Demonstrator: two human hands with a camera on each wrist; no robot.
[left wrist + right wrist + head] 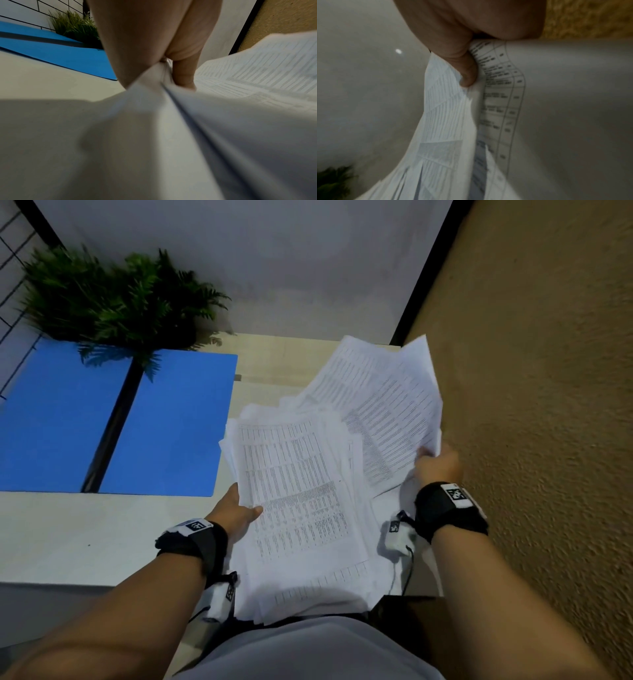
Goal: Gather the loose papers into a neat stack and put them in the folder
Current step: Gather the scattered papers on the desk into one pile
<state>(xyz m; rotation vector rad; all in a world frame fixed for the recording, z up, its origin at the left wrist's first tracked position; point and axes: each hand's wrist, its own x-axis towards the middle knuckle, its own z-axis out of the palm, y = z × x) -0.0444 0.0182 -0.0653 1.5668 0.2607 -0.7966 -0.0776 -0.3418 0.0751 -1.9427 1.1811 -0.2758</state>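
— How far have we got?

— Partway, by our reckoning. The white printed sheets of paper (298,484) are off the pale tabletop (68,535) but not squared — they fan out between our hands, corners poking every way. The open blue folder with the black spine (178,422) lies flat to the left, nothing in it that we can see.

— And our grip?

— Our left hand (236,508) pinches the near bundle at its left edge, thumb on top. Our right hand (438,463) clamps the raised sheets at their lower corner. Left to do, we judge: merge, tap the edges even, lay them in the folder.
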